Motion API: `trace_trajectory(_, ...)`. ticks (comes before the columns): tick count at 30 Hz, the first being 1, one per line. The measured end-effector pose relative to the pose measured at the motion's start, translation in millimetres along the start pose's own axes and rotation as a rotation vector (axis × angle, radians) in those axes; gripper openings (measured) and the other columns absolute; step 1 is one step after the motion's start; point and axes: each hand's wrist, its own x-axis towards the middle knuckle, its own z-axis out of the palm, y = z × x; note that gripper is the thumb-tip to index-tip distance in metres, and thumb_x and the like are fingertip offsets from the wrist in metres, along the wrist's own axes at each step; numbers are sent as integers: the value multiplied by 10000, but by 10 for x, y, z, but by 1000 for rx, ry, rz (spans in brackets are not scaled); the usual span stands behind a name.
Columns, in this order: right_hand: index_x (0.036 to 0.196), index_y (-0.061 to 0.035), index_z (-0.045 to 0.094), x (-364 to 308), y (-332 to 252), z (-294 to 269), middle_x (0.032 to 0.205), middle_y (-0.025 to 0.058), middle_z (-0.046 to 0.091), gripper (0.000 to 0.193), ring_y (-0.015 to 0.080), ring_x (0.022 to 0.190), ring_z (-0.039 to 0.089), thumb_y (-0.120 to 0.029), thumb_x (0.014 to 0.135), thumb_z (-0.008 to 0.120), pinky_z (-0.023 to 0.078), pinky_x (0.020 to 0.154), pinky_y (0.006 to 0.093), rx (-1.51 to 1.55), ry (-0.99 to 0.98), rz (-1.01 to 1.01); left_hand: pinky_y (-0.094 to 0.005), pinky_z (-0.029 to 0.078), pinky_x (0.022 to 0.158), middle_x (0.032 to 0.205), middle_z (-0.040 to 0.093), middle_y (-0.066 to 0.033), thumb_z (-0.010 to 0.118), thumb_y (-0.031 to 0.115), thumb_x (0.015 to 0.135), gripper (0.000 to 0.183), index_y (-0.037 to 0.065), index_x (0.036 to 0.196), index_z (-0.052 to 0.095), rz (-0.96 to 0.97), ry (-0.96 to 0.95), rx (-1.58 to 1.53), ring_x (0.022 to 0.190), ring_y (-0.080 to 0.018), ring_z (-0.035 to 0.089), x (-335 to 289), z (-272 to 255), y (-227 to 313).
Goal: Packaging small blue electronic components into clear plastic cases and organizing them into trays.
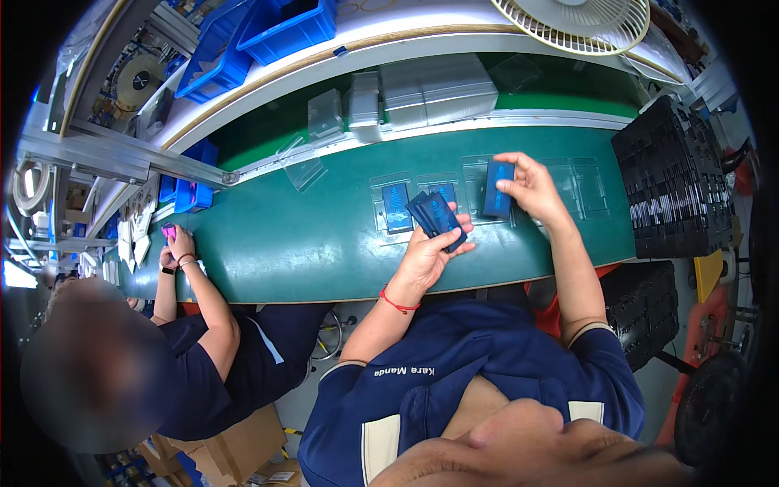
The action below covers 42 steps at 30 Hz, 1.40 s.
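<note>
My left hand [434, 253] is closed around a fanned stack of flat dark rectangular packs with blue print [439, 217], held above the green table. Between the thumb and fingers of my right hand [529, 188] is a single dark pack [498, 187] of the same kind, upright over a clear plastic tray [477, 169]. One more dark pack [397, 206] lies in a clear tray to the left. Another pack [443, 191] sits in the tray between, partly covered by the stack. Further clear trays [586, 185] lie right of my right hand.
Stacks of clear plastic trays [438, 91] stand on the lower shelf behind the table [268, 235]. Blue bins [288, 31] and a fan [574, 23] are above. Black stacked trays [670, 174] rise at the right. At the left, a co-worker's hands [178, 246] hold something pink.
</note>
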Motion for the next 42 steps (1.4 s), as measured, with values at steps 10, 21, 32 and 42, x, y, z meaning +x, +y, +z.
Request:
trace_trajectory(10,1138,-72,590,-12,98,-4,838,64,578,452,152,609,563,-126,720,753,462,582,269,-1154,219,-405,-434,549,842,1170,591,-132,584,-50,845,412,31,1239,493,119,66,147,1060,-254,596,28,90,-3)
trace_trajectory(21,1220,-59,523,-194,18,-531,692,-55,442,488,33,639,464,34,761,663,390,580,185,-325,170,32,-449,491,945,1242,537,-171,599,-36,842,590,32,1366,336,55,-82,146,1148,-270,541,155,224,-106)
trace_trajectory(32,1063,-52,609,-469,-15,-238,827,-7,549,294,28,644,476,-91,791,712,396,541,198,-429,99,-6,-327,591,732,1034,638,-82,604,-61,842,300,20,1127,558,97,42,296,887,-179,643,279,376,-223)
trace_trajectory(42,869,-15,617,-372,159,-1390,754,29,624,132,76,692,567,-79,787,697,459,632,238,-415,409,171,-357,550,840,1181,573,-204,587,3,879,392,-64,1245,465,37,-5,343,1065,-288,602,244,438,-234)
